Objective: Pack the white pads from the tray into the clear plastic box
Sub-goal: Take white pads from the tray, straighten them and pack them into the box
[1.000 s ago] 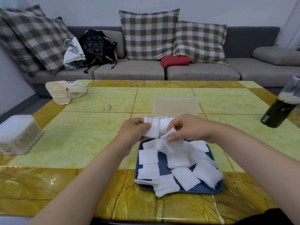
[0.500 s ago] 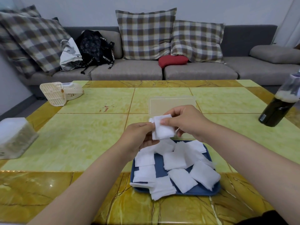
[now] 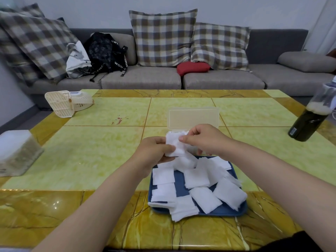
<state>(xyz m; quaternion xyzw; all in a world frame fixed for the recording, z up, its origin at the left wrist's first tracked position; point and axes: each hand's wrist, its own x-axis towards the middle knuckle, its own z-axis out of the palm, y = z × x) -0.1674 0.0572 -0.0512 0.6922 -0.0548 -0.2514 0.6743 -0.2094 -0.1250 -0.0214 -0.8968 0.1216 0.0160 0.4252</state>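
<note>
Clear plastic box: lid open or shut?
Open: the clear plastic box's lid stands upright behind the hands, with white pads visible at its base.

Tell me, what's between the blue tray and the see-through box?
In the head view, both hands, left and right, holding white pads sit between the blue tray and the clear box.

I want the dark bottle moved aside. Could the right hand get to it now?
Probably not yet: the right hand and left hand both hold a white pad. Otherwise, bare table lies toward the bottle.
</note>
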